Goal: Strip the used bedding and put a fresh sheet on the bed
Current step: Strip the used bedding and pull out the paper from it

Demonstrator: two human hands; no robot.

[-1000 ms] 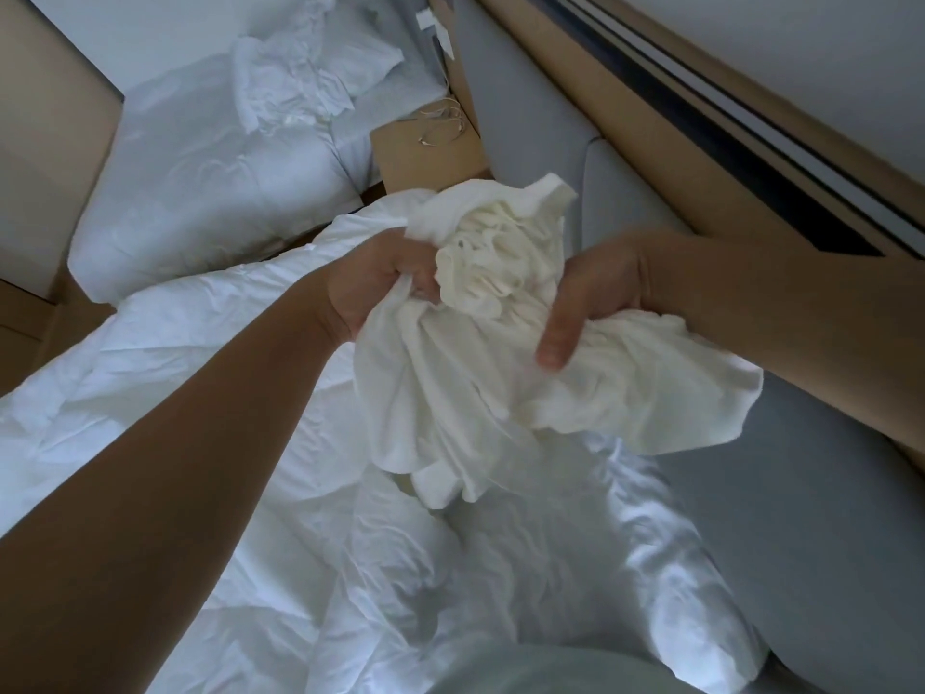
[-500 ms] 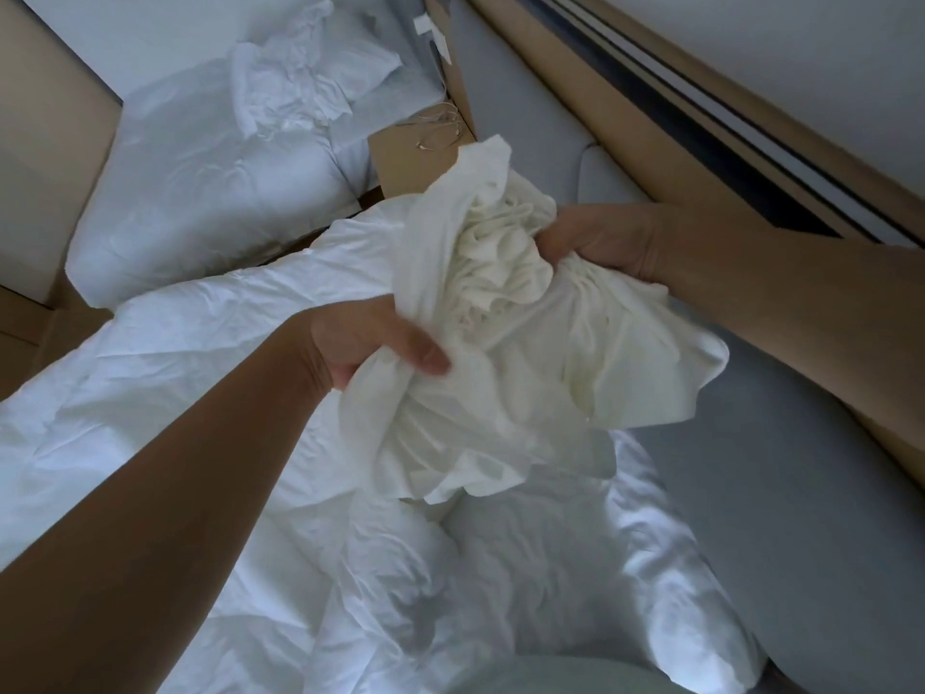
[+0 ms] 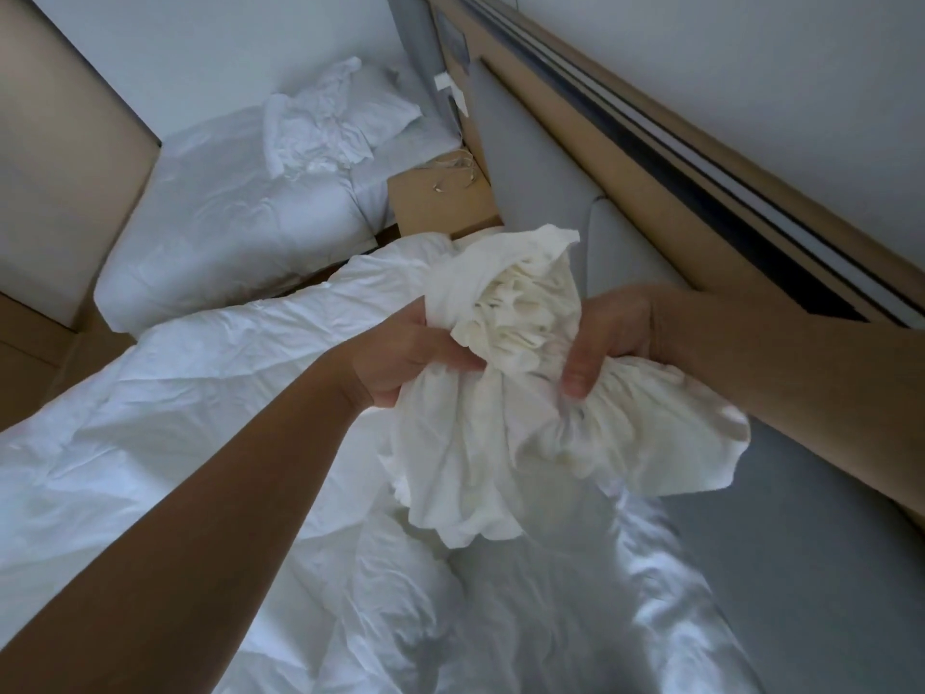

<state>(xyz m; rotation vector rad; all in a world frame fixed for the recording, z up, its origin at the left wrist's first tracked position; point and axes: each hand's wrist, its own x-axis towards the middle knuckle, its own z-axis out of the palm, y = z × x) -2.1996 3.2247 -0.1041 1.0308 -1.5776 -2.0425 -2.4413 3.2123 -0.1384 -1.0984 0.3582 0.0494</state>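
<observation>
A bunched cream-white cloth point(image 3: 505, 433), bedding of some kind, hangs in the air above the near bed. My left hand point(image 3: 400, 358) grips its left side and my right hand point(image 3: 605, 338) grips its right side, both level with each other. The gathered folds of the cloth stick up between the two hands and the rest droops below them. Under it lies a crumpled white duvet point(image 3: 200, 418) that covers the near bed. The grey padded headboard point(image 3: 801, 543) runs along the right.
A second bed point(image 3: 225, 232) with a pillow and a rumpled white cloth point(image 3: 320, 127) stands at the back left. Between the beds is a wooden nightstand point(image 3: 440, 212) with a thin cable on it. A tan wall panel point(image 3: 65, 157) rises at left.
My left hand has risen and my right hand has dropped, so both are level again. The bunched cloth has been turned and regathered between them. The camera has tilted a little.
</observation>
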